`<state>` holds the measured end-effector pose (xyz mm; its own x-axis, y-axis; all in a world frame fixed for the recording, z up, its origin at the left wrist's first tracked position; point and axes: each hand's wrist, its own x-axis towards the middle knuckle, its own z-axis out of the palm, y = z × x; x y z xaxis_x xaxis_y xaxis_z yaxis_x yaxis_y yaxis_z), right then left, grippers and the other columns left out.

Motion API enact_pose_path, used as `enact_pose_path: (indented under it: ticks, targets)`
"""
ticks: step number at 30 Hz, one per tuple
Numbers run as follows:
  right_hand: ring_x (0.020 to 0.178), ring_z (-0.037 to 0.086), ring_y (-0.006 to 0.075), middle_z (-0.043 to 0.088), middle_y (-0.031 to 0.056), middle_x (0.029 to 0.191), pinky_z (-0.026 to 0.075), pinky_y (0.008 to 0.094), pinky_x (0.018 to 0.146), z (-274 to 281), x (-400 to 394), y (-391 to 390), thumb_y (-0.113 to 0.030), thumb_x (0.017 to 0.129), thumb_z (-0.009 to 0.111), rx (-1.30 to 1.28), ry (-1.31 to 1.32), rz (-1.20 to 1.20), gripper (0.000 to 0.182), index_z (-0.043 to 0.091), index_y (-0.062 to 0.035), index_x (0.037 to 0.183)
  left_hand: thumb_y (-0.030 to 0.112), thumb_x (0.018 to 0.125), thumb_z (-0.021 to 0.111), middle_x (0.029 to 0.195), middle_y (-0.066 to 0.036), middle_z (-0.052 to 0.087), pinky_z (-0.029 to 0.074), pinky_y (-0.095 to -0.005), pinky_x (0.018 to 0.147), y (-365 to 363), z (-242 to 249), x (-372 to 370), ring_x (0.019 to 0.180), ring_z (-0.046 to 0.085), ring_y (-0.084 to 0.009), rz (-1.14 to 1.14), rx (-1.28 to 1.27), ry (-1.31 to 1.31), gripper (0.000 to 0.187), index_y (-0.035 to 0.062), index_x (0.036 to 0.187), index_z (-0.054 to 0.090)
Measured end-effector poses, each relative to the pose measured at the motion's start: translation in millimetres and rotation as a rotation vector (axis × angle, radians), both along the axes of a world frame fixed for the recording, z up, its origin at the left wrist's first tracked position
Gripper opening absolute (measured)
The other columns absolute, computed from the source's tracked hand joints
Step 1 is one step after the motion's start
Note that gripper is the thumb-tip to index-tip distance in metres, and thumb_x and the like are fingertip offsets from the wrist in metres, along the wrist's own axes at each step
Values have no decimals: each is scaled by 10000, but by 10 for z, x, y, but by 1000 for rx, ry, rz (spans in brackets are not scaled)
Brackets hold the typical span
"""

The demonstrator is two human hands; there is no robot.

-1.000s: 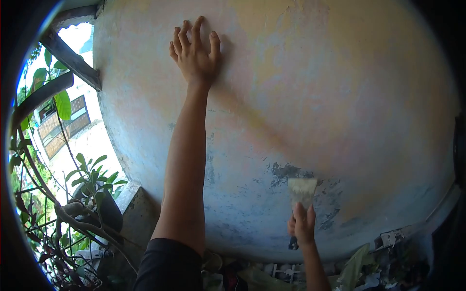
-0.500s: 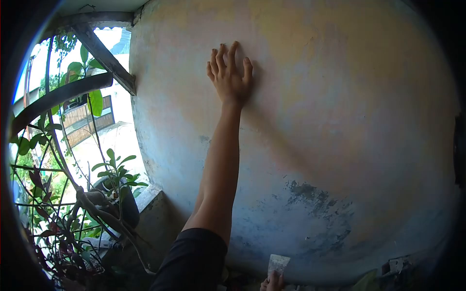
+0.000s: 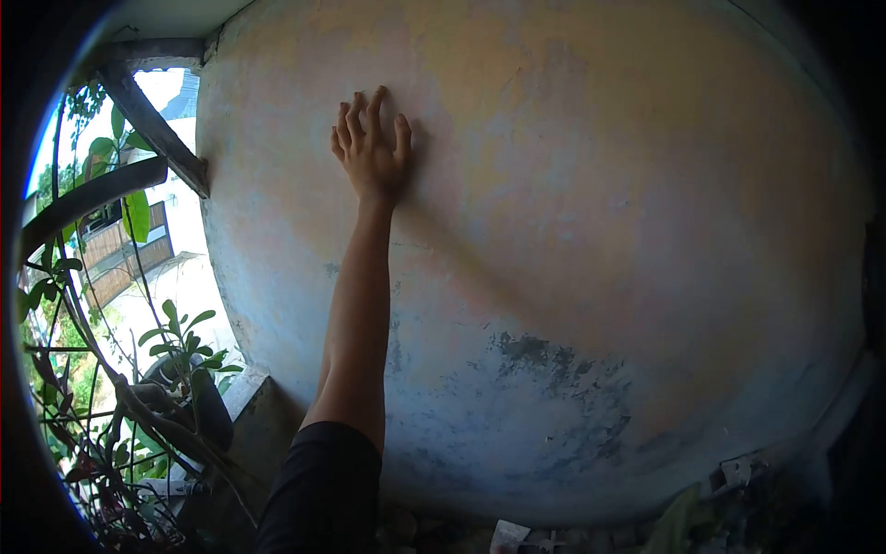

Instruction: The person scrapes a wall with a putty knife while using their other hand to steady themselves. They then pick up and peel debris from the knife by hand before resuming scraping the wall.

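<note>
My left hand (image 3: 371, 152) is raised against the painted wall (image 3: 554, 231), fingers spread and slightly bent, with fingertips at the surface and nothing held. Its arm stretches up from a dark sleeve and throws a shadow to the right. The paint is faded yellow, pink and blue, with a dark peeling patch (image 3: 563, 369) on the lower part. At the bottom edge shows the pale blade of a putty knife (image 3: 509, 535). My right hand is below the frame; half a second ago it was around the putty knife's handle.
To the left is an opening with a wooden brace (image 3: 152, 129), a curved dark bar (image 3: 92, 208), wire grid and plants. A potted plant (image 3: 185, 351) stands near a ledge (image 3: 242, 392). Cluttered objects and a large leaf (image 3: 678, 522) lie along the wall's base.
The view has turned right, so wall, arm and plants sit further left. My left hand keeps its place on the wall. The putty knife has sunk lower, and my right hand has left the picture.
</note>
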<state>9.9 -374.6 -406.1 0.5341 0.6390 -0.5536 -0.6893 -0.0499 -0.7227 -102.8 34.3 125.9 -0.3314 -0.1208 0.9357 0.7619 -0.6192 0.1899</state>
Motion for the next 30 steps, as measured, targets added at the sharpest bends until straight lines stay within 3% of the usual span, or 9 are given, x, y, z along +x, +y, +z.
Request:
enact_pose_path:
  ticks: [6,9,12,14,16,23,25,28,30]
  targets:
    - [367,314,126,297,-3,509,258,292,344,-756,75,-247,-373,938,527,118,-136,-89,395,404,-187,1264,452,909,423,1396,-82,397,172,-468,1098,23,-7,8,1343,293,-283,6,39,14,472,263,1341,445]
    - [339,325,117,297,10,512,223,273,318,-26,192,-278,-362,967,433,-129,51,-115,246,315,-147,983,470,923,396,1405,-79,387,167,-465,1100,48,-9,13,1345,285,-283,-5,51,24,470,281,1352,432]
    - [344,307,127,276,3,519,238,282,322,-128,402,-404,-420,954,436,-108,37,-136,275,326,-180,1033,477,925,386,1411,-79,381,158,-466,1102,74,-3,8,1350,272,-284,-17,58,28,472,288,1356,428]
    - [350,318,120,300,4,525,249,276,323,187,547,-379,-418,957,439,-127,2,-174,275,358,-174,1052,482,925,383,1416,-79,377,151,-465,1104,77,-7,13,1353,264,-282,-27,47,42,476,289,1358,425]
    - [342,328,109,317,1,516,253,260,318,433,810,-279,-415,962,437,-32,-205,-117,291,387,-156,1084,484,926,379,1417,-80,376,151,-465,1104,88,-8,14,1352,265,-280,-8,57,31,478,292,1362,420]
    - [310,326,75,383,-2,479,262,237,293,2546,1559,504,-355,979,437,385,-892,-71,294,432,-71,1054,485,920,381,1413,-86,388,151,-470,1102,74,-6,33,1349,277,-280,-25,52,18,482,279,1352,438]
    - [347,345,64,401,3,529,282,236,317,3042,1689,692,-303,987,417,431,-1107,-63,325,429,-12,1132,482,919,385,1410,-87,392,152,-469,1102,68,-6,25,1348,279,-282,-20,54,11,480,277,1350,442]
    - [374,342,55,383,-7,535,289,224,346,3657,1641,804,-298,986,424,460,-1129,-14,309,432,-20,1119,473,919,389,1406,-90,396,156,-469,1101,82,-1,30,1345,283,-288,-11,72,17,477,273,1348,447]
    - [388,346,56,362,-11,523,295,224,360,3899,1553,923,-303,985,420,535,-972,42,282,435,-33,1065,465,918,395,1406,-91,396,160,-472,1098,78,-7,27,1342,286,-292,-18,59,17,473,269,1346,451]
